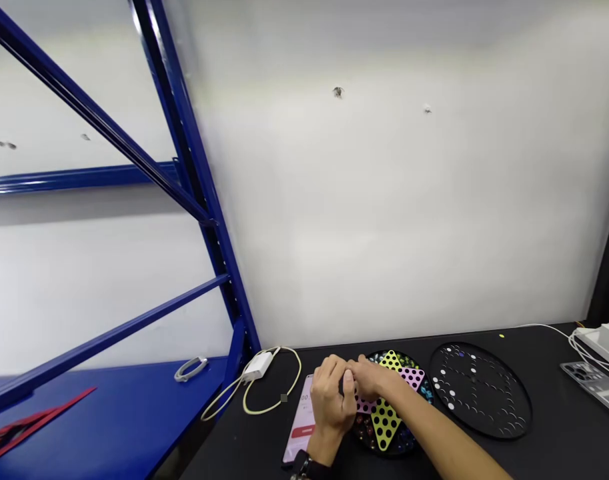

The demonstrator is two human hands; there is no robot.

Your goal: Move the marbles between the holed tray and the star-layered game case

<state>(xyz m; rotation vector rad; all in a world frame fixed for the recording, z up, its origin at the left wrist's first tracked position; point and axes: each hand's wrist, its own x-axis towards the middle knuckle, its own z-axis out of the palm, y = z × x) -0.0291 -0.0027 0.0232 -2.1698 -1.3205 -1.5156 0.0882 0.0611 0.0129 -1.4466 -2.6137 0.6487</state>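
Note:
My left hand (331, 400), with a black watch on its wrist, is curled above the left side of a star-shaped Chinese checkers board (385, 423). My right hand (369, 377) reaches in from the lower right, and its fingertips meet my left fingers over the board. A small dark object (344, 383) shows between my hands, mostly hidden, pinched in my left fingers. The board has yellow and pink points with black holes and many coloured marbles. A smartphone (301, 420) with a lit screen and red button lies just left of the board, under my left hand's edge.
A round black board (479, 390) with white marbles lies right of my hands on the black table (544, 427). A white charger (258, 365) and cable lie at the left. A blue metal shelf frame (194, 167) stands left; a power strip (604, 340) sits right.

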